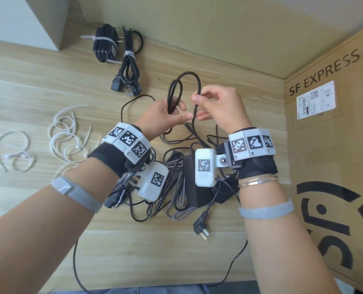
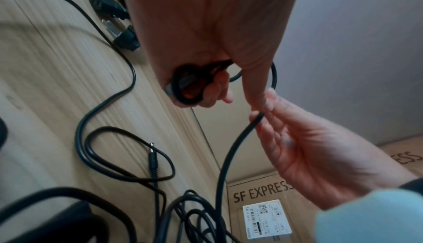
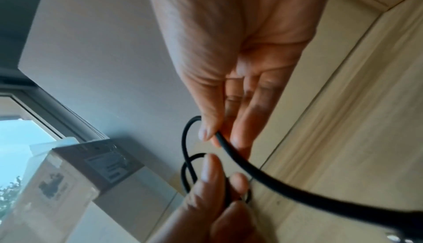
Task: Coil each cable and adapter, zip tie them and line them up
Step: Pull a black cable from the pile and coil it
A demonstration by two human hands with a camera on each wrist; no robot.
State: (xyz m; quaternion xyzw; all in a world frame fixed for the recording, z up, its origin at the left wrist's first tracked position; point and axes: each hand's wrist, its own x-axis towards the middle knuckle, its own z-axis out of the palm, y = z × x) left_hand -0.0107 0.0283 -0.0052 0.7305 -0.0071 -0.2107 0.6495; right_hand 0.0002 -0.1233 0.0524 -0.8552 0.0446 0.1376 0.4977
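Starting at the left edge of the tabletop (image 1: 49, 85), a scatter of white zip ties (image 1: 66, 136) lies loose and waiting. Further along, at the back, two bundles are already finished: a black adapter (image 1: 104, 44) strapped with a white tie, and just beside it a coiled power cord (image 1: 129, 66) cinched the same way, the pair side by side in what looks like the start of the line-up. So two done by my count, and plenty left.

Centre stage now: the left hand (image 1: 163, 115) is raised above the heap, fingers curled round a couple of small loops of a black cable (image 1: 194, 81), gripping the coil at its base. That cable arches up and over to the right hand (image 1: 221, 107), which pinches the running length between thumb and fingertips, the other fingers loosely spread, looking ready to lay on the next loop. The cable's tail drops from that pinch into the pile below.

And that tangled pile (image 1: 180, 181) under the wrists holds at least one black power brick, a braided lead and a pronged plug, all uncoiled and untied. At far right stands a cardboard box (image 1: 329, 145).
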